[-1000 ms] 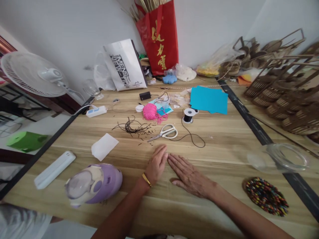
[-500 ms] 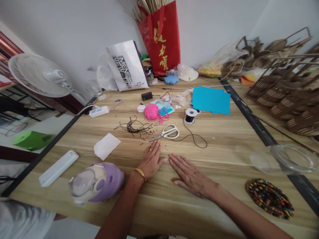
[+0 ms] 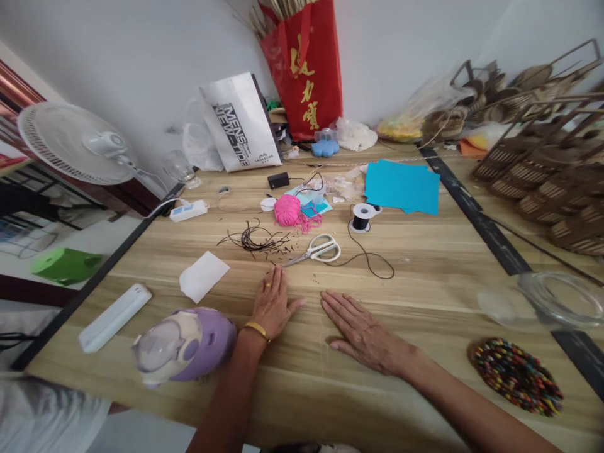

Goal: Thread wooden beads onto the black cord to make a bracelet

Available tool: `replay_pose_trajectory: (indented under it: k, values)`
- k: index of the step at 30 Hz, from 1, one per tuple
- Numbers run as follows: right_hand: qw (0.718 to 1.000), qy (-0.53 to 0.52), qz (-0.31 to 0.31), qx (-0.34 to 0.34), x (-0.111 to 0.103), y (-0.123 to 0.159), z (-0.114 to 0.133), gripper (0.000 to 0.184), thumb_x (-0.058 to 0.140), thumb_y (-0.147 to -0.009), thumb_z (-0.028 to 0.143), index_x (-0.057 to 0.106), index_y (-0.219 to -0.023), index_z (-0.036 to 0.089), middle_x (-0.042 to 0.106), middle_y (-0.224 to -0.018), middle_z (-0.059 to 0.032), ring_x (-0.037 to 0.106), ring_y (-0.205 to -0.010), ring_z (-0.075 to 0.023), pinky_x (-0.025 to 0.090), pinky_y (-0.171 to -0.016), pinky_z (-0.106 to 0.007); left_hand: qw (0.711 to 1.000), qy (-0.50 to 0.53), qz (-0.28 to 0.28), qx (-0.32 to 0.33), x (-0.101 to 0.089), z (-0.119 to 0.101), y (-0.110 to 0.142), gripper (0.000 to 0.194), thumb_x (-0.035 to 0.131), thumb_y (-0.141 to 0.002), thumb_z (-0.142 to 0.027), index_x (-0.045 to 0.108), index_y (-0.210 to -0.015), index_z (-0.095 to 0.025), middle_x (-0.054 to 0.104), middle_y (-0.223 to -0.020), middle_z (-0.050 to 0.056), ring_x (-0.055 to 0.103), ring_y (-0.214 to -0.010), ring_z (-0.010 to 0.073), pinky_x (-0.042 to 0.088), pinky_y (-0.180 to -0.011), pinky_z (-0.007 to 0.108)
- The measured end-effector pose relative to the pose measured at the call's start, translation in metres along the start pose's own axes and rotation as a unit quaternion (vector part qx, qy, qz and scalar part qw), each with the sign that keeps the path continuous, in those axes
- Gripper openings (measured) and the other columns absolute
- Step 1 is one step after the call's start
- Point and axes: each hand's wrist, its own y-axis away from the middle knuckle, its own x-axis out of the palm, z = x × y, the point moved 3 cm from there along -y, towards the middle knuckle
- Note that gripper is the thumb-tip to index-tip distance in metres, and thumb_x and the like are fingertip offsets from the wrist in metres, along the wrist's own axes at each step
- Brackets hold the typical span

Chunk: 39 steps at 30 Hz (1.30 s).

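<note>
My left hand (image 3: 272,306) lies flat on the wooden table (image 3: 292,384), fingers stretched out, a gold bracelet (image 3: 257,329) at its wrist. Its fingertips are close to the blade tip of the white-handled scissors (image 3: 323,248). To the right, my right hand (image 3: 361,333) also rests palm down with nothing in it. Beyond the hands lie a bunch of cut black cords (image 3: 255,240) with short snippets, a pink yarn ball (image 3: 287,210) and a spool of black cord (image 3: 362,218), its loose end trailing toward the scissors.
On the left are a purple and cream device (image 3: 207,343), torn white paper (image 3: 204,277) and a white bar-shaped object (image 3: 114,318). Coiled beads (image 3: 516,377) and a clear round container (image 3: 561,299) lie right. Behind are blue sheets (image 3: 401,187), bags and woven baskets (image 3: 533,167).
My left hand has slid a little to the left, away from the right one, its fingertips now just left of the scissors' tip. My right hand stays in place.
</note>
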Motion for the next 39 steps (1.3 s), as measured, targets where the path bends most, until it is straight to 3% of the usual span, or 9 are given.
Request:
replay_pose_trajectory:
  k: [5, 10, 15, 19, 28, 39]
  values:
    - [1.000, 0.000, -0.008, 0.000, -0.001, 0.000, 0.000, 0.067, 0.038, -0.096, 0.042, 0.009, -0.149, 0.013, 0.020, -0.154, -0.0124, 0.017, -0.143, -0.0244, 0.030, -0.113, -0.046, 0.999, -0.001, -0.005, -0.044, -0.002, 0.008, -0.007, 0.079, 0.033, -0.089, -0.058, 0.029, -0.141, 0.001, 0.021, -0.151, 0.025, 0.018, -0.142, 0.0339, 0.027, -0.110, 0.051]
    - [1.000, -0.005, -0.007, 0.001, -0.002, 0.000, 0.000, 0.067, 0.039, -0.096, 0.042, 0.009, -0.149, 0.014, 0.020, -0.154, -0.0120, 0.017, -0.143, -0.0241, 0.029, -0.114, -0.046, 0.996, -0.025, -0.029, -0.087, -0.005, 0.005, 0.004, 0.081, 0.035, -0.088, -0.060, 0.032, -0.140, 0.003, 0.020, -0.149, 0.032, 0.018, -0.140, 0.0407, 0.028, -0.107, 0.054]
    - [1.000, -0.004, 0.006, 0.007, -0.002, -0.001, 0.000, 0.067, 0.039, -0.096, 0.042, 0.010, -0.149, 0.013, 0.020, -0.154, -0.0126, 0.017, -0.143, -0.0245, 0.029, -0.114, -0.046, 0.995, -0.031, -0.023, -0.087, 0.005, 0.003, 0.011, 0.086, 0.037, -0.084, -0.066, 0.033, -0.140, 0.000, 0.028, -0.144, 0.035, 0.028, -0.136, 0.0427, 0.031, -0.103, 0.057]
    - [1.000, -0.002, 0.002, 0.005, -0.002, -0.001, 0.001, 0.067, 0.039, -0.096, 0.042, 0.010, -0.149, 0.013, 0.021, -0.153, -0.0129, 0.016, -0.143, -0.0244, 0.028, -0.114, -0.047, 0.997, -0.022, -0.026, -0.076, 0.010, 0.009, 0.001, 0.086, 0.037, -0.085, -0.064, 0.033, -0.139, 0.001, 0.026, -0.146, 0.033, 0.025, -0.138, 0.0412, 0.029, -0.105, 0.055]
    - [1.000, 0.012, -0.009, 0.003, -0.004, -0.001, 0.000, 0.069, 0.038, -0.096, 0.043, 0.008, -0.149, 0.011, 0.018, -0.154, -0.0149, 0.014, -0.143, -0.0257, 0.026, -0.114, -0.047, 0.997, 0.024, -0.012, -0.075, 0.007, 0.021, -0.031, 0.077, 0.029, -0.091, -0.056, 0.026, -0.142, 0.002, 0.019, -0.150, 0.029, 0.018, -0.141, 0.0361, 0.026, -0.108, 0.055]
    - [1.000, 0.006, -0.017, 0.001, -0.004, 0.000, 0.000, 0.070, 0.039, -0.095, 0.045, 0.007, -0.149, 0.013, 0.021, -0.153, -0.0140, 0.015, -0.143, -0.0246, 0.027, -0.114, -0.048, 0.995, 0.060, -0.056, -0.058, 0.000, 0.007, -0.024, 0.075, 0.032, -0.092, -0.053, 0.025, -0.142, 0.003, 0.021, -0.150, 0.029, 0.017, -0.142, 0.0344, 0.025, -0.110, 0.053]
